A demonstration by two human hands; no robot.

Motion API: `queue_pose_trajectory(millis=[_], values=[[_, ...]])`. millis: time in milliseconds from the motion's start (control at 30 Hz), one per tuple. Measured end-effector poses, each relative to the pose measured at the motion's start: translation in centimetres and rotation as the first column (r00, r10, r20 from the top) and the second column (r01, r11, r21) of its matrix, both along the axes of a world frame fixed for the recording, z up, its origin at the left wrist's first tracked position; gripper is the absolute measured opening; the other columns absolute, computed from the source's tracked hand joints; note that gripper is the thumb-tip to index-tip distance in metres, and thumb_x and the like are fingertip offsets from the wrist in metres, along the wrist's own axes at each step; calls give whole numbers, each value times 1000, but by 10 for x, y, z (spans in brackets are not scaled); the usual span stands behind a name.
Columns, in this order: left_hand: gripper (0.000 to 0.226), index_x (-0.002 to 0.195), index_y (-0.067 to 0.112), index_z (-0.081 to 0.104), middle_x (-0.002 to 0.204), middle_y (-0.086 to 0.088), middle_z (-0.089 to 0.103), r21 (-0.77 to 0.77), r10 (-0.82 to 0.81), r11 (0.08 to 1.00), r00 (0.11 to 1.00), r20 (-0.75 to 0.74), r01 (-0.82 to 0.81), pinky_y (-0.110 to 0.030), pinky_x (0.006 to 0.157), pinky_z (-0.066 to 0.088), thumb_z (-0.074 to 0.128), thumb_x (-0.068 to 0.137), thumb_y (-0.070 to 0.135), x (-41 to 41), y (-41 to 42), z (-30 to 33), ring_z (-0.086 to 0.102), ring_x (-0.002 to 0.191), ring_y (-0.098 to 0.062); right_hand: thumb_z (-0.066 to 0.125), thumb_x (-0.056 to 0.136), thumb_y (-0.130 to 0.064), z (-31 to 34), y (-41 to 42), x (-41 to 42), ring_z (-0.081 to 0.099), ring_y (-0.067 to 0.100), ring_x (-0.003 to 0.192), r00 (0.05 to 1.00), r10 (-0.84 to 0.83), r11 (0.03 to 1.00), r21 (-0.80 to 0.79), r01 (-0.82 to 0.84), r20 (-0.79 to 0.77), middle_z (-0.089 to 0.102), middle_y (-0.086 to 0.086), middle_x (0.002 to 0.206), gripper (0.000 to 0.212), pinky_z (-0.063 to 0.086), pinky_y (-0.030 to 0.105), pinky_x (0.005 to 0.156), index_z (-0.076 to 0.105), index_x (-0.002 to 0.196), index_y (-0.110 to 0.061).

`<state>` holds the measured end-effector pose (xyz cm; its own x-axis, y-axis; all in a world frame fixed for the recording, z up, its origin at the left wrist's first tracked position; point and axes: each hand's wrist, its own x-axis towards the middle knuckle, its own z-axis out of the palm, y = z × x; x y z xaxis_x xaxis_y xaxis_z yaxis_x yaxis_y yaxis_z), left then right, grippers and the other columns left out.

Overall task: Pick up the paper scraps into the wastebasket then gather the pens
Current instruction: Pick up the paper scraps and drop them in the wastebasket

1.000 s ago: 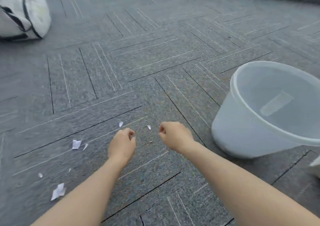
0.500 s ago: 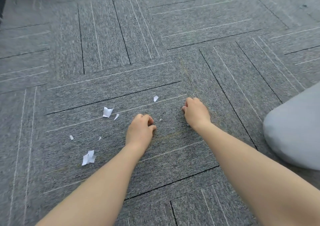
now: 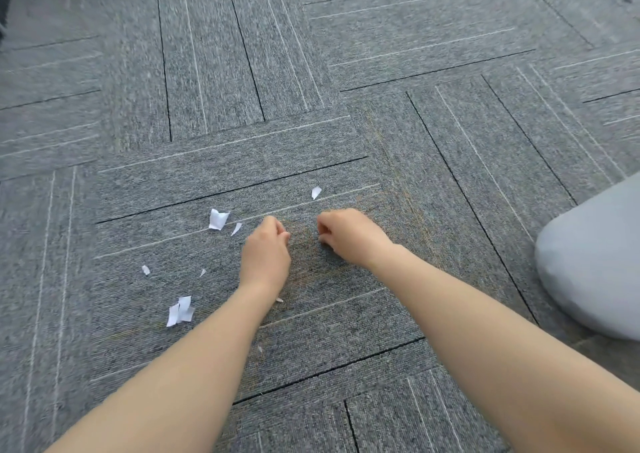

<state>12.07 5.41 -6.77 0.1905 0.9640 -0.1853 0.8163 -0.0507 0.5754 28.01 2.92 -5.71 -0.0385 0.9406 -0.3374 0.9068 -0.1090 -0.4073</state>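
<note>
Both bare arms reach forward over the grey carpet tiles [image 3: 450, 182], fists low near the floor. Left hand [image 3: 266, 248] is curled, knuckles up, fingertips tucked under; can't tell if it pinches a scrap, nothing white shows at the tips. Right hand [image 3: 349, 234] likewise curled, fingers bent down toward the carpet, whatever is under them is hidden by the hand itself, can't tell if it holds paper. The two hands sit near each other but apart.

Paper scraps lie scattered on the carpet, mostly left of the left hand: a larger torn piece [image 3: 217, 219] with a thin sliver [image 3: 236, 228] just beside it, one small scrap [image 3: 316, 192] beyond and between the hands, a tiny bit [image 3: 145, 270] further left, another speck [image 3: 202, 272] nearer the forearm, and a crumpled cluster [image 3: 180, 310] closest to the viewer. A very small fleck [image 3: 279, 300] sits right by the left wrist, hard to make out.

Wastebasket [image 3: 588, 262] is at the right edge, pale grey, cut off by the frame; only its outer wall shows, the opening is out of view. Well apart from the scraps
</note>
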Motion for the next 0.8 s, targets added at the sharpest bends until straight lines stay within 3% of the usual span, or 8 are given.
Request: queue_pose_trajectory(millis=[100,200,333,400,500,633,800], values=[[11,85,13,54,80,-2,60,32,175,984,982,68,-177,-29,55,33,51,95,15,-26,12,4,53,66,-19,52,96,-12,-4,1,-3,57,20,82,997,27,1000,-13,-26,73,58,0,87,3,49,35,69,53,93,-12],[9,100,13,60,86,-3,64,94,335,935,938,84,-342,-29,62,36,56,93,17,-53,33,6,55,72,-21,48,97,-12,-4,-11,6,54,17,83,994,-98,995,22,99,-36,54,-3,86,7,48,33,74,50,91,-11],[34,123,13,57,95,-8,67,109,365,925,931,7,-363,-38,77,45,61,91,22,-72,52,1,60,90,-28,52,96,-15,3,-36,41,57,17,79,953,-289,949,102,297,-90,61,0,87,10,46,29,67,54,87,-14],[42,126,14,55,106,-10,66,75,350,935,935,-53,-346,-40,81,45,64,88,29,-73,54,-3,59,97,-31,57,94,-15,4,-46,57,60,15,79,934,-345,931,94,354,-96,64,-1,87,6,52,31,72,59,88,-16],[42,118,14,60,112,-12,62,36,289,957,955,-68,-287,-37,79,44,69,83,35,-69,56,-3,57,96,-29,60,92,-16,5,-57,66,62,10,79,936,-345,938,13,347,-64,66,-3,91,6,56,30,78,64,97,-17],[31,108,12,61,111,-11,59,47,221,975,970,-98,-217,-32,73,37,69,84,31,-65,56,-2,51,88,-24,65,89,-19,6,-61,63,61,10,71,946,-324,945,-58,323,-26,62,-5,85,15,55,28,70,61,103,-17],[13,83,14,63,96,-9,61,55,230,973,966,-119,-225,-34,65,35,62,90,26,-60,55,-3,50,81,-24,61,92,-17,3,-60,56,57,17,86,958,-282,959,-19,283,55,63,0,95,4,52,33,81,62,96,-14]])
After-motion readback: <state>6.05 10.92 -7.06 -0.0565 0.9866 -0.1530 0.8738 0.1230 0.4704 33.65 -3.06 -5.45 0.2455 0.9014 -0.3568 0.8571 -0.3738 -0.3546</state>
